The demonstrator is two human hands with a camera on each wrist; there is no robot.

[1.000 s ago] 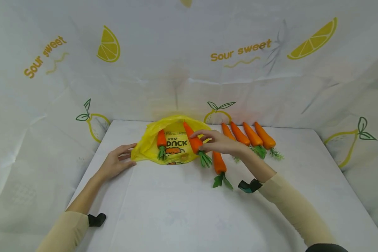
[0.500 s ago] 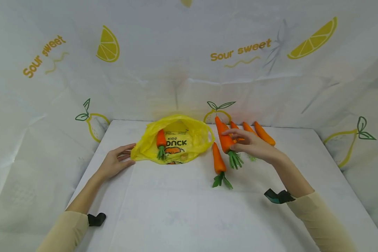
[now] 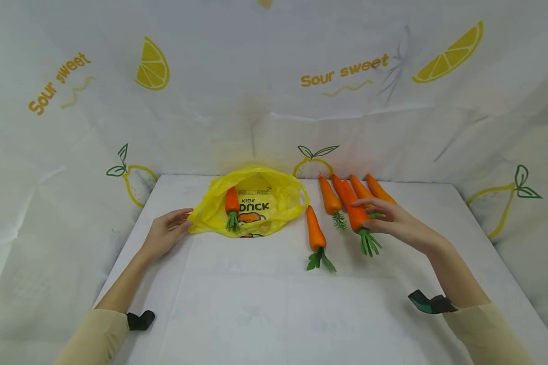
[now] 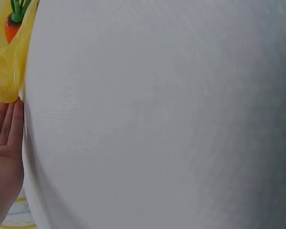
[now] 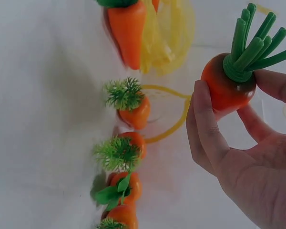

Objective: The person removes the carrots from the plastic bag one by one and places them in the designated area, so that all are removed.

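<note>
My right hand (image 3: 392, 221) pinches an orange toy carrot (image 3: 357, 213) with a stubby green top, raised over the row of carrots. In the right wrist view the held carrot (image 5: 229, 90) sits between thumb and fingers. A yellow plastic bag (image 3: 287, 203) lies with its mouth gaping toward me, and one carrot (image 3: 232, 203) rests inside it. At the bag's left edge, my left hand (image 3: 164, 234) touches the plastic with fairly straight fingers. The left wrist view shows those fingertips against the bag's corner (image 4: 8, 90).
Just right of the bag lies a lone carrot (image 3: 316, 230) with leafy greens. Several more carrots (image 3: 330, 196) line the table's back edge, partly hidden by the right hand. Behind the white table (image 3: 255, 304) hangs a lemon-printed sheet (image 3: 237, 101).
My right hand has carried its carrot from the bag's mouth rightward, over the row of carrots. The left hand has stayed at the bag's left edge, with its thumb slightly higher.
</note>
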